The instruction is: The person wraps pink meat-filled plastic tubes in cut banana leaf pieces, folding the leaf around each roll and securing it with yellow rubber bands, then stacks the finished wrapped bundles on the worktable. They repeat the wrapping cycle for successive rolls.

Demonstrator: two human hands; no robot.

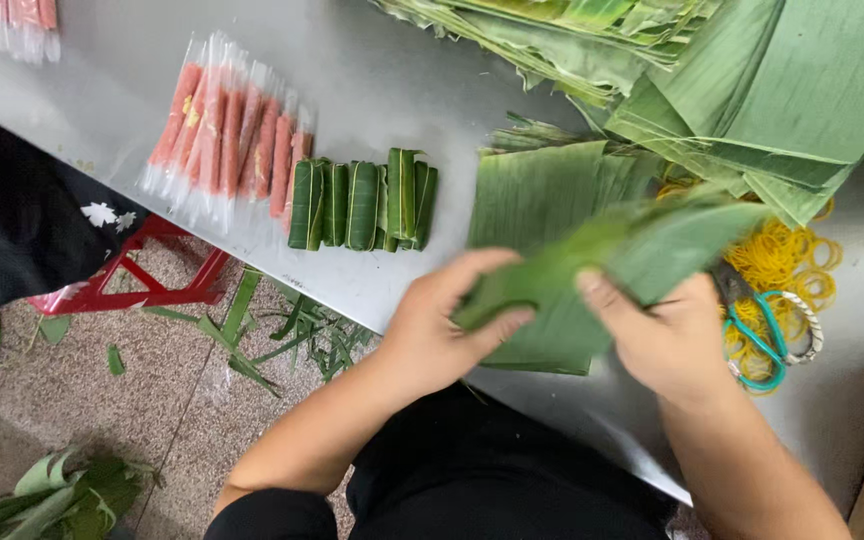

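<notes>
My left hand (pixel 442 325) and my right hand (pixel 657 335) both grip one green banana leaf piece (pixel 642 245), lifted and blurred, above a stack of cut leaf pieces (pixel 537 195) on the grey metal table (pixel 392 80). My left thumb and fingers pinch its lower left end; my right thumb presses on its middle. To the left lie several leaf-wrapped rolls (pixel 362 205) side by side, and beyond them a row of pink sausages in clear plastic sleeves (pixel 227 135).
Large uncut leaves (pixel 782 80) pile up at the back right. Yellow rubber bands (pixel 782 260) and teal-handled scissors (pixel 757 335) lie right of my hands. A red stool (pixel 142 275) and leaf scraps (pixel 282 335) are on the floor, beside a person in black (pixel 12 220).
</notes>
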